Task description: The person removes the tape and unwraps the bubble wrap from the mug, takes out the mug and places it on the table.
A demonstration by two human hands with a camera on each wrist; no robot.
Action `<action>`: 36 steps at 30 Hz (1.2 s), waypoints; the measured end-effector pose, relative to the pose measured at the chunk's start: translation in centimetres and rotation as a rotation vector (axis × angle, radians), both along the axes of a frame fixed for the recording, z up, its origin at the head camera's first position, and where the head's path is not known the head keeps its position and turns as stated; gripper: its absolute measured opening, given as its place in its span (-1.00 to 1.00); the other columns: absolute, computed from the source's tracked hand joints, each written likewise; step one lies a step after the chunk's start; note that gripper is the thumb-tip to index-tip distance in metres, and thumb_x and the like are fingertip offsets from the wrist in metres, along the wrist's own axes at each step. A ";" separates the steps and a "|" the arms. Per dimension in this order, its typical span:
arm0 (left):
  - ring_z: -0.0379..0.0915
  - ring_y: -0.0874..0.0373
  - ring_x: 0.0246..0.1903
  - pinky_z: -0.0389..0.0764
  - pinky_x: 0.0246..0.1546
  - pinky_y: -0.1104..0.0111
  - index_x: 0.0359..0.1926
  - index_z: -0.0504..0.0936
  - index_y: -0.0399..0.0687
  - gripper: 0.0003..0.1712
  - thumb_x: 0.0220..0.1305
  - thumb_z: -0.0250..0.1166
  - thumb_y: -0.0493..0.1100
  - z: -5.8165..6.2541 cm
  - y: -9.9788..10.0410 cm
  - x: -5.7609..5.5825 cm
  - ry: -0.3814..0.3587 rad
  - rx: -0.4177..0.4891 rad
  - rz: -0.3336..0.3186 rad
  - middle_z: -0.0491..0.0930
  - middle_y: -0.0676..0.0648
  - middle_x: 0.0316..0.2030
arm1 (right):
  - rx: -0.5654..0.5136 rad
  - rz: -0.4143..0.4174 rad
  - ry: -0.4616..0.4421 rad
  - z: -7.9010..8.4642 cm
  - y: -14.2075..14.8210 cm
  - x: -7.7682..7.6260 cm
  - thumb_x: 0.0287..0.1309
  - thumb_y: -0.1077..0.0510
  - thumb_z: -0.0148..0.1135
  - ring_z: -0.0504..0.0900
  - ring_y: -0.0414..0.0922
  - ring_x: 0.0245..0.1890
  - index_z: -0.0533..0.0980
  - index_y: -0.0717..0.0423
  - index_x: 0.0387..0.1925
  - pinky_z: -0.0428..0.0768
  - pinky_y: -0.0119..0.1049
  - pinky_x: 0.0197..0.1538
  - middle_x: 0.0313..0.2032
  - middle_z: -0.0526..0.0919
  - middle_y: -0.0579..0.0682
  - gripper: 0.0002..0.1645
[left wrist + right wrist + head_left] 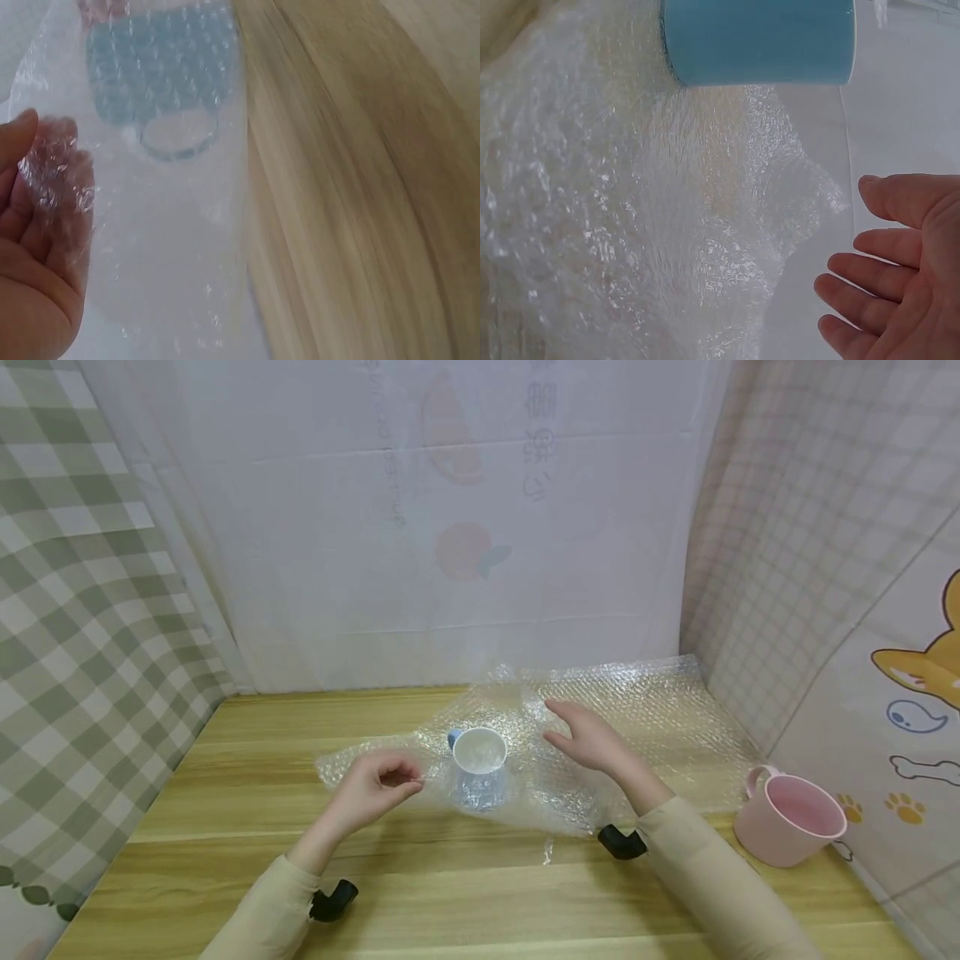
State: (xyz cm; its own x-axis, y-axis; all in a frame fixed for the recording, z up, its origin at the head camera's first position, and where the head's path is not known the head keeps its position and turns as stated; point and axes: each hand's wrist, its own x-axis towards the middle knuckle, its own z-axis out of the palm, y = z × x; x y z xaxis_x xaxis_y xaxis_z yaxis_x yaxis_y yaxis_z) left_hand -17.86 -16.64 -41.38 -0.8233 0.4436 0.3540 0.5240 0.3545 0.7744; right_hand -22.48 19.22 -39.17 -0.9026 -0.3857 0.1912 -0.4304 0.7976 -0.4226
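Note:
A light-blue mug (481, 752) with a white inside stands on the bubble wrap (637, 718), its handle toward the left. A raised flap of the wrap covers the mug's lower front in the head view. Left of the mug, my left hand (378, 785) holds the wrap's edge between thumb and fingers. In the left wrist view, the fingers (64, 195) of that hand show through the clear film. To the mug's right, my right hand (588, 739) is spread above the wrap with its fingers apart. Nothing is in that hand, and the blue mug (757, 41) is apart from it.
A pink mug (783, 822) stands near the table's right edge, beside the patterned side cloth. White cloth hangs behind the wooden table (450, 893), and green checked cloth (90, 568) hangs at the left. A small clear strip (547, 850) lies in front of the wrap.

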 end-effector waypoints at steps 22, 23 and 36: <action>0.58 0.34 -0.35 0.65 -0.29 0.42 -0.39 0.69 -0.05 -0.80 0.09 0.42 -0.45 0.0 -1.9 1.0 0.101 -0.235 -0.306 0.68 0.06 -0.41 | -0.086 0.046 -0.028 -0.1 -2.3 1.3 0.13 -0.01 0.43 0.33 0.25 0.33 0.25 0.34 0.40 0.26 0.13 0.35 0.33 0.36 0.29 -0.06; 0.57 0.34 -0.34 0.65 -0.28 0.42 -0.40 0.69 -0.04 -0.79 0.09 0.42 -0.45 -0.1 -1.9 1.0 0.091 -0.246 -0.309 0.67 0.08 -0.41 | -0.092 0.052 -0.029 -0.2 -2.5 1.4 0.11 -0.01 0.44 0.33 0.26 0.33 0.24 0.35 0.40 0.26 0.13 0.35 0.33 0.36 0.30 -0.04; 0.49 0.44 -0.39 0.59 -0.28 0.48 -0.49 0.65 0.06 -0.75 0.03 0.42 -0.41 -0.6 -1.7 1.3 0.090 -0.445 -0.340 0.61 0.22 -0.47 | -0.176 0.049 -0.026 -1.7 -5.3 2.1 -0.09 -0.04 0.59 0.37 0.24 0.28 0.21 0.42 0.38 0.35 0.12 0.30 0.28 0.40 0.32 0.15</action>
